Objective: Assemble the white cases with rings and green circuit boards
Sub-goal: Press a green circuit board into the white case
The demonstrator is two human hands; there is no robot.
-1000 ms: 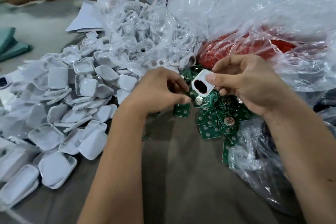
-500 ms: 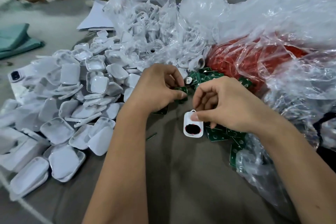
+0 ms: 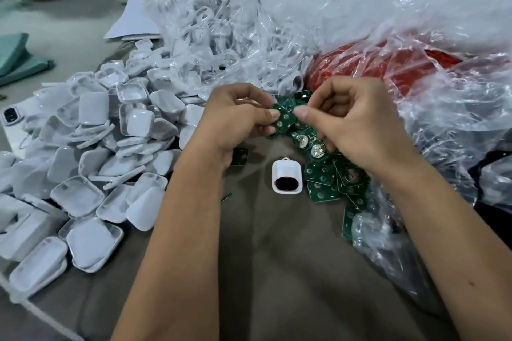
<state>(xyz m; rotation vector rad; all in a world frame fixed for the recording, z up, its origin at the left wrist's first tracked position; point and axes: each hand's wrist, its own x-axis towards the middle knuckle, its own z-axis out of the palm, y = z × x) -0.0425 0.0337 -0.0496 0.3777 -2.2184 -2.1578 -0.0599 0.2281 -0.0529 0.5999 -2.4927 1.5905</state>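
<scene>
Nearest me, one white case (image 3: pixel 286 178) is lying open side up on the grey counter (image 3: pixel 277 271), a dark red ring showing inside; I judge it is waiting for its board. Beside it loose green circuit boards (image 3: pixel 322 184) are spilling from a clear bag. Just beyond, my left hand (image 3: pixel 235 119) and right hand (image 3: pixel 352 122) are both pinching one green circuit board (image 3: pixel 282 120) between curled fingers. Farther left, a large heap of empty cases (image 3: pixel 91 152) is suggesting most work remains.

Bare cloth (image 3: pixel 277 271) between forearms; case heap (image 3: pixel 91 152) left, bags (image 3: pixel 415 22) right.
</scene>
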